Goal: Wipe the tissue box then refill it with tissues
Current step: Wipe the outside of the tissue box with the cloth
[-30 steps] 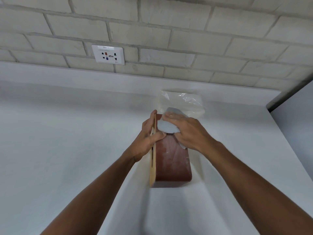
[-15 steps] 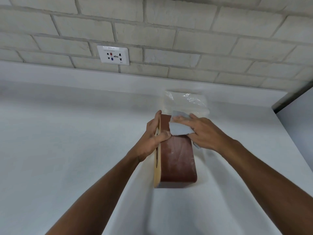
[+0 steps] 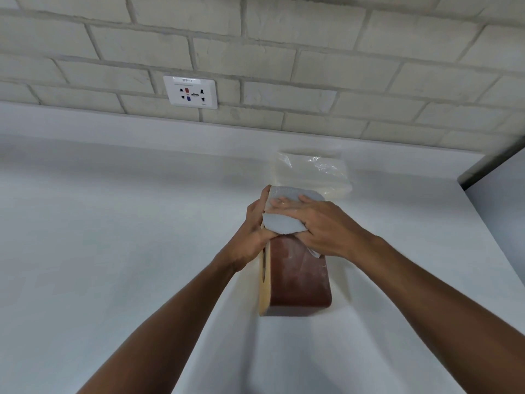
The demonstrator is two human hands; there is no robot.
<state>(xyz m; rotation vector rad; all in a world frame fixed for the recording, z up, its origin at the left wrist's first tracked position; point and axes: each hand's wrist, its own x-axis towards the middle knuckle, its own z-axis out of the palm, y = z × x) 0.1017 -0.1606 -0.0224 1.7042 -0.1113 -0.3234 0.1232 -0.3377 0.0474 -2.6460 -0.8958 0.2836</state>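
A reddish-brown tissue box [image 3: 298, 277] with a pale wooden face stands on its side on the white counter [image 3: 113, 251]. My left hand [image 3: 251, 231] grips the box's far left edge, thumb over the top. My right hand [image 3: 318, 223] lies with fingers spread flat on a light grey cloth [image 3: 284, 220], pressing it against the far part of the box's upper side. Behind the box lies a clear plastic pack of tissues [image 3: 312, 172], partly hidden by my hands.
A brick wall with a white socket plate [image 3: 190, 92] rises behind the counter's low back ledge. The counter's right edge [image 3: 488, 237] runs diagonally, with a grey panel [image 3: 500, 180] beyond it at the far right.
My right hand has slid the cloth toward the far left of the box's upper side, and now covers more of the far end. My left hand keeps its grip.
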